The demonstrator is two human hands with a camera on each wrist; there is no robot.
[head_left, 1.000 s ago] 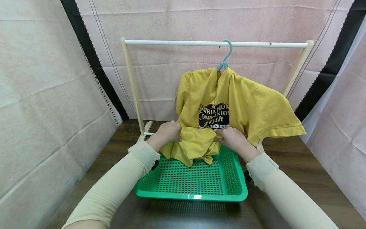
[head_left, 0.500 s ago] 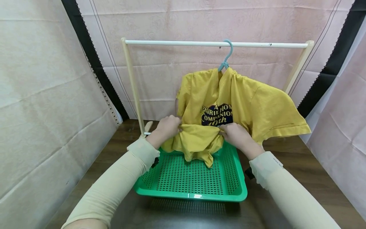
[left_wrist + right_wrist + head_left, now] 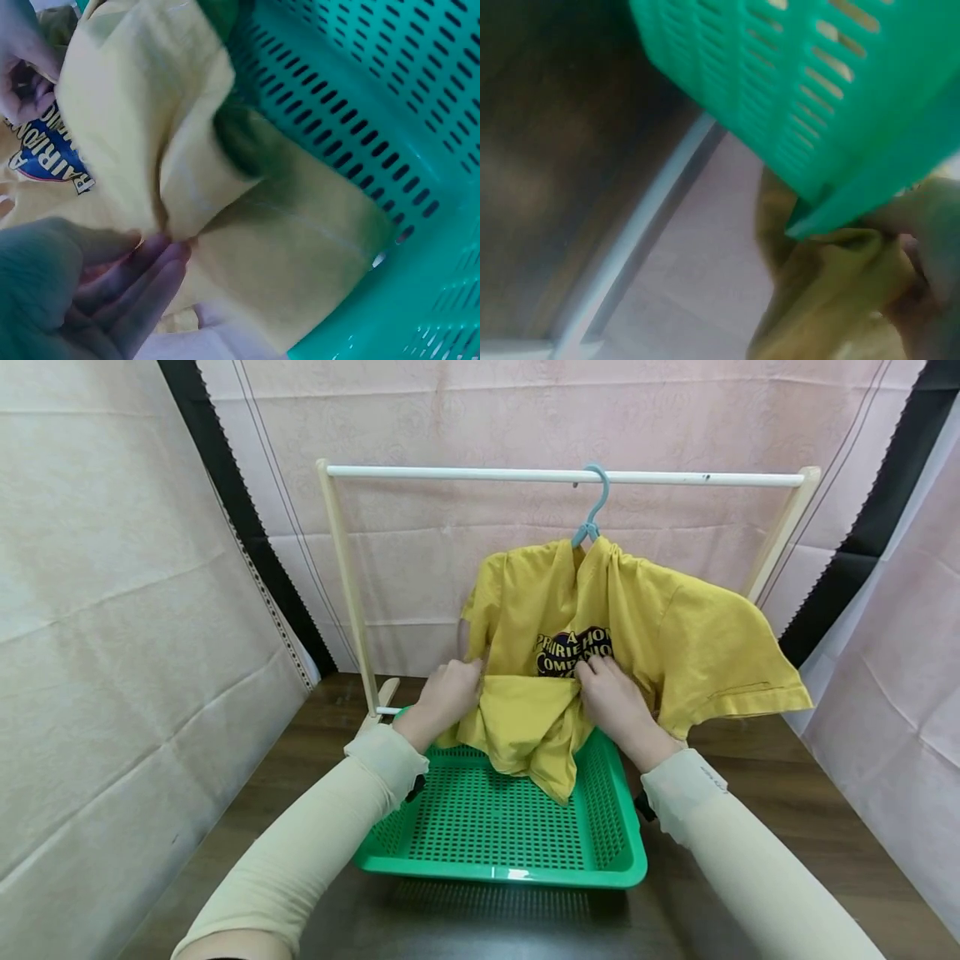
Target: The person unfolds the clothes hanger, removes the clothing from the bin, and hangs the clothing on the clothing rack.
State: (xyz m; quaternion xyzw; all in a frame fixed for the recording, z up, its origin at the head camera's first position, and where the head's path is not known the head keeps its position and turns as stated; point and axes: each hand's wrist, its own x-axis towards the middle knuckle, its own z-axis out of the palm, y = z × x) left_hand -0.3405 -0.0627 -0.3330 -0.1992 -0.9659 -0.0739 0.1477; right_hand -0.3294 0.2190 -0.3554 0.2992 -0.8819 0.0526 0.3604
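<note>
A yellow T-shirt (image 3: 667, 643) with a dark printed logo hangs from a light-blue hanger (image 3: 598, 510) hooked on the rack's bar. Its lower part is folded up over the front, hiding some of the print. At the left end of this fold my left hand (image 3: 448, 693) pinches the cloth; in the left wrist view, the thumb and fingers of the left hand (image 3: 97, 292) meet on the fabric. My right hand (image 3: 617, 703) pinches the fold's right end. The right wrist view shows the right hand (image 3: 934, 262) blurred at its edge, beside bunched shirt cloth (image 3: 825, 292).
A green perforated basket (image 3: 495, 872) stands on the dark wooden table (image 3: 420, 927), under the shirt's lower folds. The rack (image 3: 450, 472) has a white bar and cream side posts. Pale cloth walls (image 3: 142, 610) surround the table at the back and both sides.
Both hands have moved up with the folded hem, and more of the logo is now covered. The loose cloth corner still hangs over the basket.
</note>
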